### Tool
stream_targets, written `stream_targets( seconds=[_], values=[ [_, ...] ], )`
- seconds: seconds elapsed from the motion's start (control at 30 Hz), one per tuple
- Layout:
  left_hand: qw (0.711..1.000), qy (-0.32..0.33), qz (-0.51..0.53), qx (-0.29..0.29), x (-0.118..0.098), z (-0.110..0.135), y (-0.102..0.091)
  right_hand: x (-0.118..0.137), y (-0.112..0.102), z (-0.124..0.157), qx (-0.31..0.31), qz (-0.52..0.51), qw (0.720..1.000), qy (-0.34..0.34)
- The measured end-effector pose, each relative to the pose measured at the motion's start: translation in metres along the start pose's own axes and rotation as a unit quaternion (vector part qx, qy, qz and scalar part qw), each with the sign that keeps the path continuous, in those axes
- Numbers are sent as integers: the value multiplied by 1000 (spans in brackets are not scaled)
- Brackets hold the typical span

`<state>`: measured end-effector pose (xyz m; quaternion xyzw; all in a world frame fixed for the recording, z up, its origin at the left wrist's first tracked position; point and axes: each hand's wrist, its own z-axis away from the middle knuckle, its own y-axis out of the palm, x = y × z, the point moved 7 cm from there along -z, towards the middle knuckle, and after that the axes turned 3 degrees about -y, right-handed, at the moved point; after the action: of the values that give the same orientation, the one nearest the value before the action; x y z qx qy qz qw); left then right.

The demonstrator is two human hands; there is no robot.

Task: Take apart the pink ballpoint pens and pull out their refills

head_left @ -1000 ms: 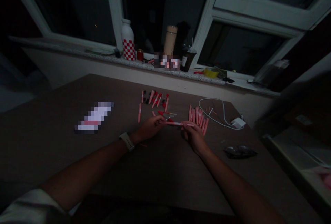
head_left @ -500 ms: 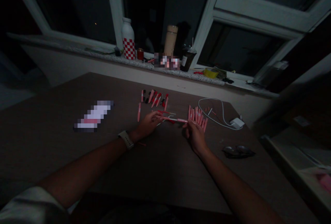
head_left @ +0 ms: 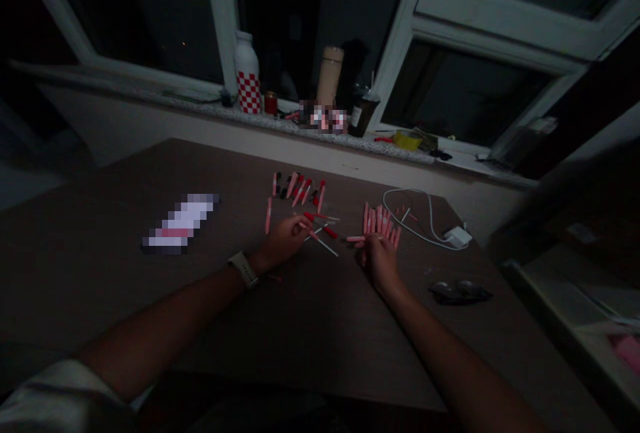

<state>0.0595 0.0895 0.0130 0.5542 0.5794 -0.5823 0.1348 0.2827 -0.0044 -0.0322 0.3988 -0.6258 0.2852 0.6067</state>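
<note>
Between the fingers of my left hand (head_left: 291,236) is a pink pen part with a long white refill (head_left: 326,245) pointing down to the right. My right hand (head_left: 379,254) pinches a short pink pen barrel (head_left: 356,239), its free end toward the left hand; the two pieces are apart. Beside the left fingers lie a red pen piece (head_left: 330,232) and thin refills, partly hidden. Just beyond the right hand is a bunch of pink pens (head_left: 377,218), side by side. Farther back, several pink pens with red and black pieces (head_left: 303,190) lie in a loose row.
A lone pink pen (head_left: 269,215) lies left of the row. At left is a blurred-out phone-like object (head_left: 183,223). A white cable with a charger (head_left: 457,238) and folded glasses (head_left: 459,292) lie at right. Bottles, including a checkered one (head_left: 249,76), stand on the windowsill.
The pen held between both hands has come apart. The refill in my left hand has swung down to the right, and the right hand's pink barrel has separated from it.
</note>
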Motion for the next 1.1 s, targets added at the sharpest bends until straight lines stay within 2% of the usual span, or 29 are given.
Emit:
stream_targets(
  seconds=[0.2, 0.5, 0.77, 0.9, 1.1],
  values=[
    [1000, -27, 8, -13, -1, 0, -2, 1, 6, 3, 38, 51, 998, -19],
    [995, -57, 66, -40, 11, -2, -4, 2, 6, 3, 37, 64, 997, -26],
    [994, -40, 87, -61, 8, -2, -8, 4, 8, 5, 42, 76, 996, -38],
    [996, -30, 63, -58, 5, 0, -7, 4, 11, 6, 57, 55, 996, -40],
    [999, 10, -33, -33, -4, 4, -3, 5, 13, 6, 72, 56, 994, -53]
  ],
)
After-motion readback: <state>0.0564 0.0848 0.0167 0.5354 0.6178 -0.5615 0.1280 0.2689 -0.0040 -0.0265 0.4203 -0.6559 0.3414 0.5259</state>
